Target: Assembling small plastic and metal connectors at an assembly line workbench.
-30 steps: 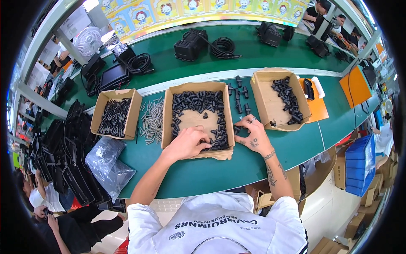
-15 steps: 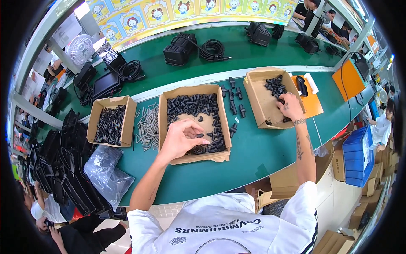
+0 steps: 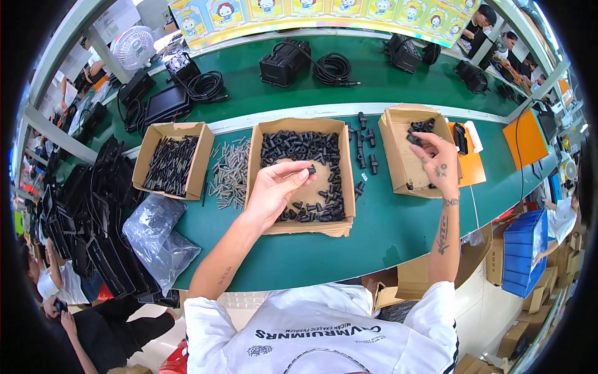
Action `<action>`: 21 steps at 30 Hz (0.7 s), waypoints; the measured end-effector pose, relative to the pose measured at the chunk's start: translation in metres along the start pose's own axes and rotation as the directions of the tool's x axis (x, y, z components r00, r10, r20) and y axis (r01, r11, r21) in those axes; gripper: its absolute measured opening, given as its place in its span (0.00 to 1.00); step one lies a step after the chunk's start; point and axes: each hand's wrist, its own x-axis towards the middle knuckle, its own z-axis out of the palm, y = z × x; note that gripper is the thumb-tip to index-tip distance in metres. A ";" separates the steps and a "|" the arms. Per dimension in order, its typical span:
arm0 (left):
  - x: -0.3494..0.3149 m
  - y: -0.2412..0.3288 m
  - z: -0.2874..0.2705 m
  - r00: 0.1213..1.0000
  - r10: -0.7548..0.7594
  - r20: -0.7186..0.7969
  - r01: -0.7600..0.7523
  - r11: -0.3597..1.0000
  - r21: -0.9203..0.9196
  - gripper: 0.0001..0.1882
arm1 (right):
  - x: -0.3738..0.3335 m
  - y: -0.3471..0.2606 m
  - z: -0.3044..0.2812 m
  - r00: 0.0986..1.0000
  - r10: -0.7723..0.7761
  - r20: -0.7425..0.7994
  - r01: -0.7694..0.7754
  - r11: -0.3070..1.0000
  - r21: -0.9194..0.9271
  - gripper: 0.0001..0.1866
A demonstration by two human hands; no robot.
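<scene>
My left hand (image 3: 274, 190) is over the middle cardboard box (image 3: 299, 229), closed in a pinch on a small black plastic fitting (image 3: 311, 169). Many similar black fittings (image 3: 299, 147) lie in that box, heaped along the far and right sides. At the right cardboard box (image 3: 398, 163), my right hand (image 3: 440, 161) pinches another small black fitting (image 3: 415, 139) between thumb and fingers. More black fittings (image 3: 423, 125) sit in the far end of this box, partly behind the hand. Between both boxes, several black fittings (image 3: 360, 159) stand in loose rows on the green table.
The left cardboard box (image 3: 197, 165) is full of thin dark pins (image 3: 167, 163). Loose grey metal pins (image 3: 230, 174) lie beside it. A clear plastic bag (image 3: 156, 237) hangs over the table's left edge. Black cased devices (image 3: 283, 64) with coiled cables (image 3: 332, 68) stand farther back.
My left hand has risen a little from the middle box, keeping its fitting. My right hand has come up from inside the right box, a fitting now showing at its fingertips. The view has shifted slightly.
</scene>
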 end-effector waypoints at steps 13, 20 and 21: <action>-0.014 0.007 0.018 0.889 0.455 0.053 -0.449 0.840 0.305 0.12 | -0.016 -0.111 0.085 0.886 -0.451 0.110 0.403 0.865 0.299 0.21; -0.016 0.009 0.015 0.852 0.510 0.116 -0.500 0.731 0.464 0.11 | -0.019 -0.102 0.104 0.922 -0.379 0.074 0.318 0.854 0.411 0.19; -0.014 0.009 0.014 0.880 0.465 0.099 -0.464 0.794 0.393 0.12 | -0.017 -0.100 0.108 0.910 -0.413 0.044 0.357 0.831 0.427 0.19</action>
